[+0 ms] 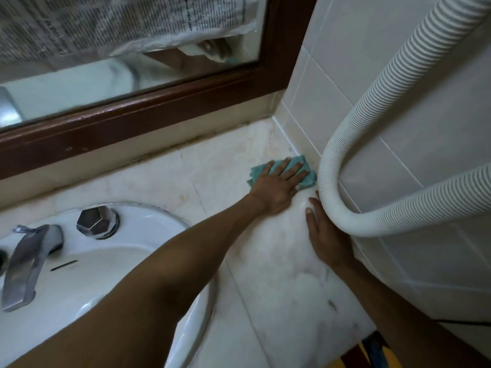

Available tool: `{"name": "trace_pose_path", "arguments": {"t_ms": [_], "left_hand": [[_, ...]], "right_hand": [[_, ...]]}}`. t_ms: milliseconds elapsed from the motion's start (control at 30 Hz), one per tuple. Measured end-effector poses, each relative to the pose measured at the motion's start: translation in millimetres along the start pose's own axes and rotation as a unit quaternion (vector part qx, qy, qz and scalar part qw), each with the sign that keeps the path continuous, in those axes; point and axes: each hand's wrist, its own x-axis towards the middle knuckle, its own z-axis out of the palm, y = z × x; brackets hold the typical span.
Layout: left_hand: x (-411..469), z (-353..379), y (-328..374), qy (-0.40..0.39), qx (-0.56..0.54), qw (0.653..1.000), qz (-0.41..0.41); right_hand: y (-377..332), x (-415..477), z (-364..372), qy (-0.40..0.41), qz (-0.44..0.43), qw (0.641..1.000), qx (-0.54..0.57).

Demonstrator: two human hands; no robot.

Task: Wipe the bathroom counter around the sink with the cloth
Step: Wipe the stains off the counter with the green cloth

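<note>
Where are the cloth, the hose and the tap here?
cloth (309, 179): head view, teal corner right of the fingers.
hose (329, 166): head view, ribbed bend beside the wall.
tap (25, 264): head view, middle of the metal spout.

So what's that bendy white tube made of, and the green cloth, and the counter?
The tube looks like ribbed plastic, matte, with rings all along it. The cloth seems soft woven fabric, maybe microfibre; it crumples under the left hand. The counter looks like polished stone, probably marble: pale, veined, slightly shiny.
</note>
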Motion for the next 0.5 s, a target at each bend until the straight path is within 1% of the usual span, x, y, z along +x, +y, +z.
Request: {"name": "trace_pose_path", "arguments": {"t_ms": [100, 200, 333, 433, 500], "left_hand": [[10.9, -8.9, -20.5, 0.003, 0.013, 1.000, 0.026], [22.8, -19.9, -41.7, 0.010, 0.019, 1.000, 0.013], [42.2, -35.1, -70.3, 0.017, 0.028, 0.998, -0.060], [56.1, -45.2, -87.7, 0.028, 0.024, 0.990, -0.134], [58.1, -46.1, -89.4, 0.031, 0.017, 0.986, -0.160]], "right_hand": [[-6.4, 9.3, 5.2, -0.018, 0.017, 0.999, 0.022], [-11.8, 19.3, 11.0, -0.032, 0.033, 0.997, 0.058], [-16.1, 33.2, 24.5, -0.033, 0.032, 0.997, 0.063], [-22.6, 43.7, 33.9, -0.056, 0.027, 0.998, 0.030], [-26.5, 46.7, 37.5, -0.072, 0.016, 0.997, 0.020]]}}
